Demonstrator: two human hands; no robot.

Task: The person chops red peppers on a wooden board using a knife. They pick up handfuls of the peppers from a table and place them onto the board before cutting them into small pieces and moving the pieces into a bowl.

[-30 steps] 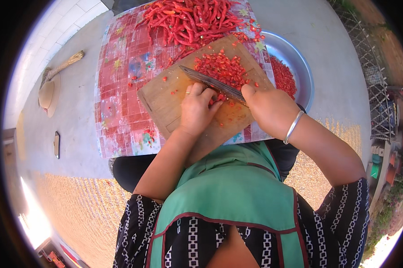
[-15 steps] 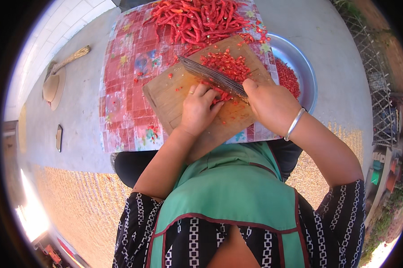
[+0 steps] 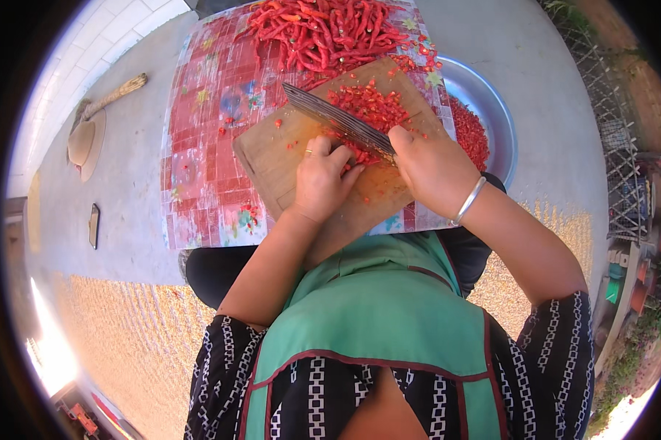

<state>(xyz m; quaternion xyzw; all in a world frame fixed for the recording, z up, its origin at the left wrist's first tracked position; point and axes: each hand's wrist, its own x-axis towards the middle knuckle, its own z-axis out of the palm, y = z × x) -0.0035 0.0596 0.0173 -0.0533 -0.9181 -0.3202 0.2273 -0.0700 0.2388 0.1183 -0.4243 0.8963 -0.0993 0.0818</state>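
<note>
— Right hand (image 3: 433, 165)?
— Closed around the handle of the cleaver (image 3: 338, 117), blade running up and to the left across the cutting board (image 3: 272, 158).
— And the left hand (image 3: 322, 180)?
— Curled, fingertips (image 3: 341, 155) pressed down on a small bunch of chillies just beside the blade's near face. Gripping nothing outright; more a pinning hold. Ring on one finger.
— Which way from the blade to the uncut part?
— Toward the left hand, on the near side of the blade. Chopped chilli pieces (image 3: 371, 106) heaped on the far side, upper right part of the board. Long axis of the blade slanted from the right grip toward the top left; pinned chillies seemingly crosswise to it, mostly hidden under the fingers, so hard to tell exactly.
— Nearer hand to the stock?
— Left, by a little. Whole red chillies (image 3: 323, 29) piled beyond the board on the patterned cloth (image 3: 198, 147) over the desk, well apart from both hands.
— Anything else close?
— Metal basin (image 3: 492, 110) at the right, holding more chopped red bits, touching the board's right corner or just beside it. Bangle (image 3: 468, 202) on the right wrist. Straw broom (image 3: 114, 95) off on the floor at the left.
</note>
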